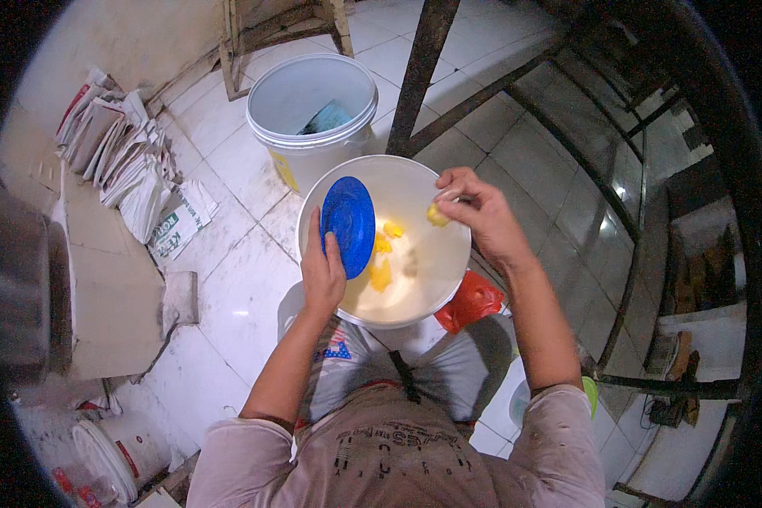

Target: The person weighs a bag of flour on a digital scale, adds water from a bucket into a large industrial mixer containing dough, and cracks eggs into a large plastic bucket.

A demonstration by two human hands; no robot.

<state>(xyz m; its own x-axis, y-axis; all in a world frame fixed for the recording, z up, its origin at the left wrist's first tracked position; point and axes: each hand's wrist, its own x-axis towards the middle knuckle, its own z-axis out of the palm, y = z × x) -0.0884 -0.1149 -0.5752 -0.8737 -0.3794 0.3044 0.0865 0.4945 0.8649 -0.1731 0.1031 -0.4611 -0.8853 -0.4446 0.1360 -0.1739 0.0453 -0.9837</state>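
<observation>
A wide white bucket stands between my knees, with pale powder or batter and several bright yellow lumps at its bottom. My left hand grips a blue round plate, tilted on its edge over the left side of the bucket. Thumb and fingers lie on opposite faces of the plate. Above the bucket's right rim, my right hand pinches a small yellow lump between thumb and fingertips. I cannot tell what the yellow stuff is.
Just beyond stands another white bucket with something bluish inside. A red plastic bag lies by my right knee. Folded newspapers are piled at the left, near a cardboard box. A dark metal frame rises at the right.
</observation>
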